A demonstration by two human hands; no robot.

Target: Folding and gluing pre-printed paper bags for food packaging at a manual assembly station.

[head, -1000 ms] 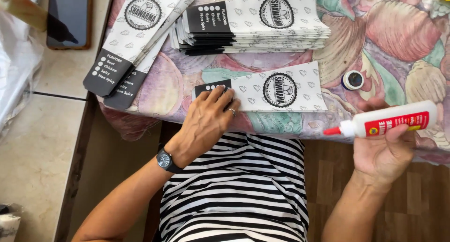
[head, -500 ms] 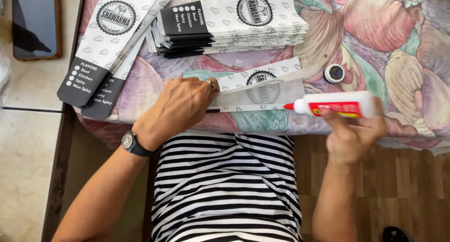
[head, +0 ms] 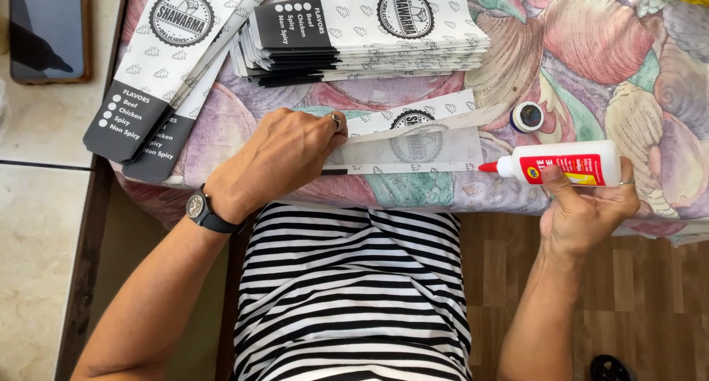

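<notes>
right hand (head: 583,207) grips glue bottle (head: 565,164) beside paper sleeve (head: 406,146) under flat left hand (head: 284,156).

A table covered in a pastel seashell-patterned cloth (head: 591,49) fills the upper frame. On it lie a stack of white-and-black printed paper sleeves (head: 362,38) at top centre, two loose sleeves (head: 166,63) overhanging the upper-left edge, one flat sleeve (head: 410,141) at centre, and a small round black cap (head: 527,117) to its right.

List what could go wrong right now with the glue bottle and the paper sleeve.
1. The glue bottle in the right hand has its red tip at the paper sleeve's end; glue could land on the patterned cloth.
2. Only the left hand pins the sleeve's flap; it might slip.
3. The loose cap could roll off.
</notes>
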